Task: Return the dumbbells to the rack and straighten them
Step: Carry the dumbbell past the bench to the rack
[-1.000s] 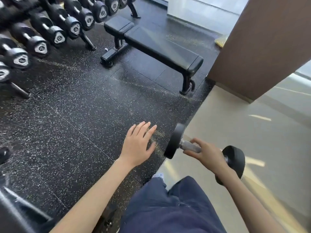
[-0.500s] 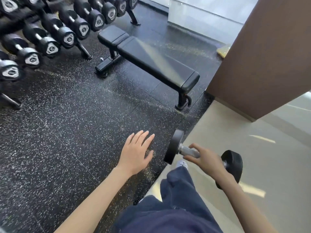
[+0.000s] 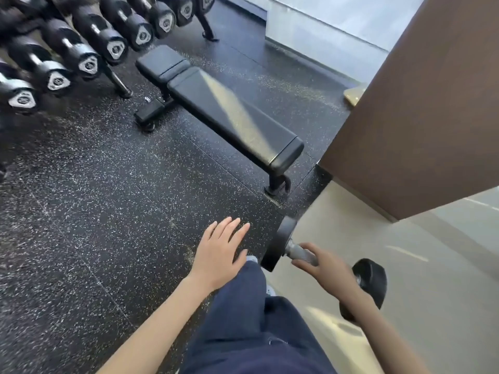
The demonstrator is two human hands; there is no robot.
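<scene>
The black speckled rubber floor [image 3: 94, 211] fills most of the room, and at the right it meets a pale smooth floor [image 3: 432, 279]. A brown wall [image 3: 421, 103] stands at the right side. A flat black bench [image 3: 229, 112] stands on the rubber floor, near the middle. At the upper left the rack [image 3: 118, 82] carries a row of black dumbbells [image 3: 89, 63], their ends towards the room. The person wears dark blue trousers [image 3: 243, 325].

One black dumbbell [image 3: 278, 247] is in the air above the edge of the two floors, well apart from the rack. The right hand [image 3: 329, 271] holds it, fingers wrapped round the grey handle. The left hand [image 3: 218, 255] holds nothing: palm down, fingers straight and almost together.
</scene>
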